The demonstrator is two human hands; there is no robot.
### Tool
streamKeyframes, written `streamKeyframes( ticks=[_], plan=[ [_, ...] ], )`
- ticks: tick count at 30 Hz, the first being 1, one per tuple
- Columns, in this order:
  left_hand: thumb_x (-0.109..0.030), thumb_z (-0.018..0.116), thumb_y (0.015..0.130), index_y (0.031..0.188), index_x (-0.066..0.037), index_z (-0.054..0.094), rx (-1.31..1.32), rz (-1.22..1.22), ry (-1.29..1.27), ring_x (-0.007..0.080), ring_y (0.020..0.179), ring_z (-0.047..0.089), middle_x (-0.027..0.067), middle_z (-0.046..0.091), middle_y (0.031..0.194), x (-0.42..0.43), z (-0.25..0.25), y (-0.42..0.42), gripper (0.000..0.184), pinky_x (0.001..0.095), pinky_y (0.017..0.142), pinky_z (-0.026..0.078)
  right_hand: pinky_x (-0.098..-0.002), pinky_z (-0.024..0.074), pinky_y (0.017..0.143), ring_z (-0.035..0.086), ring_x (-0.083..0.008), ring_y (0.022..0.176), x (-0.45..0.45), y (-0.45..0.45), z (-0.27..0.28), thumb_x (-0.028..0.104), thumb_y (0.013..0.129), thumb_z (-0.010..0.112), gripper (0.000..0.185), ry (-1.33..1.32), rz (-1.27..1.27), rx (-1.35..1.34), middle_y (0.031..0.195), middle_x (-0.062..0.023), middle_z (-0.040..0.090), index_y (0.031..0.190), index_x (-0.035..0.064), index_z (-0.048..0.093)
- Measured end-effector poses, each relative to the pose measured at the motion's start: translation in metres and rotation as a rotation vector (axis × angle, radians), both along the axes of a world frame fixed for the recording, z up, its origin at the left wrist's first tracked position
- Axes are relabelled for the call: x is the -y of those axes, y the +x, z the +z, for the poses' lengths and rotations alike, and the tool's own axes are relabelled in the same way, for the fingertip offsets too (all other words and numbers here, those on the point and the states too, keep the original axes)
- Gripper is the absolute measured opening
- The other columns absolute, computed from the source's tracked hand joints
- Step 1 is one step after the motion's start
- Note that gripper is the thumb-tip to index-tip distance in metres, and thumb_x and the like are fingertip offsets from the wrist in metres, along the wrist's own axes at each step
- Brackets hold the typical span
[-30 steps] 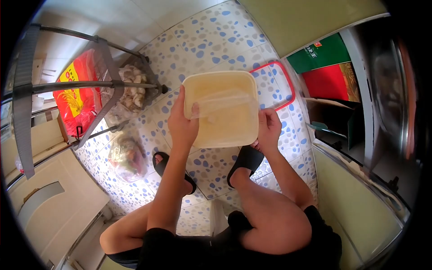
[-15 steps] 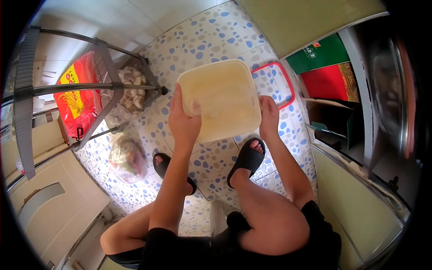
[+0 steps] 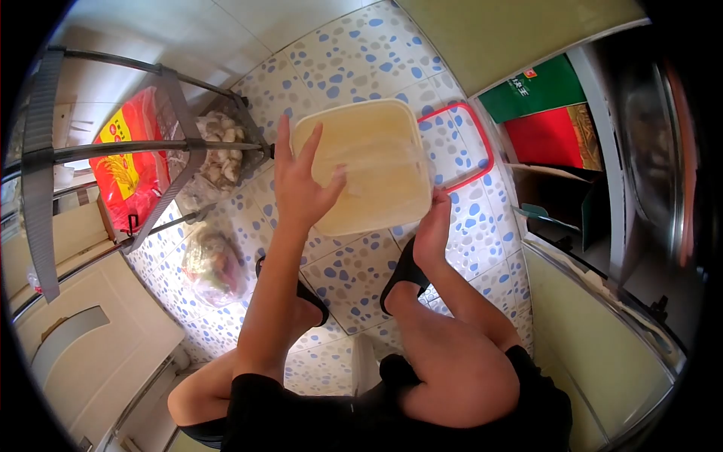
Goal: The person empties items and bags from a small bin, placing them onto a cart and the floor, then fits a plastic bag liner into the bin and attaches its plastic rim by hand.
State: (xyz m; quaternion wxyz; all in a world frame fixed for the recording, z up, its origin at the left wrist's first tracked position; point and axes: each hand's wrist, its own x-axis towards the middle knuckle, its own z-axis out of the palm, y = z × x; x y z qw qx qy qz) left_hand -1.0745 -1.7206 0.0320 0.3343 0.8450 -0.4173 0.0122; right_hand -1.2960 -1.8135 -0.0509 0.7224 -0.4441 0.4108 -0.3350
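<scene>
A squarish, pale yellowish plastic container (image 3: 369, 173) is at the centre of the view, above the speckled tile floor. My left hand (image 3: 301, 177) is over its left edge with the fingers spread apart, holding nothing. At the lower right corner of the container, my right hand (image 3: 434, 226) has its fingers closed on the edge; part of them is hidden. A clear lid with a red rim (image 3: 489, 154) lies on the floor to the right, partly behind the container.
A metal-and-grey rack (image 3: 113, 147) stands at the left, near a red and yellow bag (image 3: 139, 169) and a bag of garlic-like bulbs (image 3: 222, 139). Another plastic bag (image 3: 212, 264) lies on the floor. An open cabinet at the right holds a green box (image 3: 531, 94).
My left hand has let go of the container's left side and spread its fingers. My right hand has shifted down along the right edge to the lower corner.
</scene>
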Motion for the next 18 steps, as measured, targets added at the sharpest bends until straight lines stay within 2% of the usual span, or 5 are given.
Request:
streamKeyframes(
  ticks=[4,9,13,16,18],
  plan=[
    [-0.022,0.076,0.077,0.128,-0.013,0.066,-0.006,-0.032,0.046,0.0408,0.135,0.046,0.0195,0.046,0.149,0.002,-0.008,0.012,0.053,0.0482,0.108,0.042,-0.0286,0.0363,0.103,0.045,-0.0105,0.111,-0.01,-0.007,-0.001,0.022,0.111,0.034,0.023,-0.173,0.12,-0.217,0.119,-0.0041,0.05,0.122,0.0046,0.045],
    [-0.018,0.072,0.084,0.111,-0.013,0.074,-0.044,0.068,0.018,0.0335,0.13,0.054,0.0141,0.055,0.141,0.008,-0.011,0.013,0.027,0.0422,0.104,0.046,-0.0287,0.0363,0.102,0.046,-0.0101,0.11,-0.015,-0.005,-0.005,0.024,0.111,0.035,0.024,-0.127,0.136,-0.208,0.12,-0.0031,0.05,0.122,0.0048,0.044],
    [-0.016,0.073,0.081,0.097,-0.008,0.075,-0.111,0.09,-0.005,0.0362,0.125,0.055,0.0164,0.056,0.139,0.009,-0.01,0.011,0.018,0.0434,0.103,0.047,-0.0303,0.0353,0.103,0.045,-0.0111,0.111,-0.015,-0.015,-0.01,0.024,0.11,0.039,0.022,0.021,0.124,-0.068,0.12,-0.0034,0.05,0.117,0.005,0.047],
    [-0.016,0.072,0.08,0.092,-0.006,0.076,-0.083,0.096,-0.021,0.0356,0.124,0.056,0.016,0.057,0.138,0.01,-0.015,0.011,0.015,0.0428,0.102,0.047,-0.0316,0.0342,0.104,0.045,-0.0129,0.111,-0.014,-0.019,0.002,0.025,0.11,0.039,0.022,-0.298,0.252,-0.16,0.119,-0.0042,0.049,0.113,0.0048,0.047],
    [-0.016,0.073,0.08,0.09,-0.006,0.076,-0.062,0.095,-0.035,0.0355,0.123,0.057,0.0158,0.057,0.137,0.011,-0.018,0.012,0.014,0.0425,0.101,0.047,-0.0315,0.0335,0.103,0.044,-0.0138,0.111,-0.015,-0.02,0.0,0.023,0.11,0.038,0.021,-0.372,0.258,-0.153,0.119,-0.0044,0.049,0.112,0.0049,0.047]
  ],
)
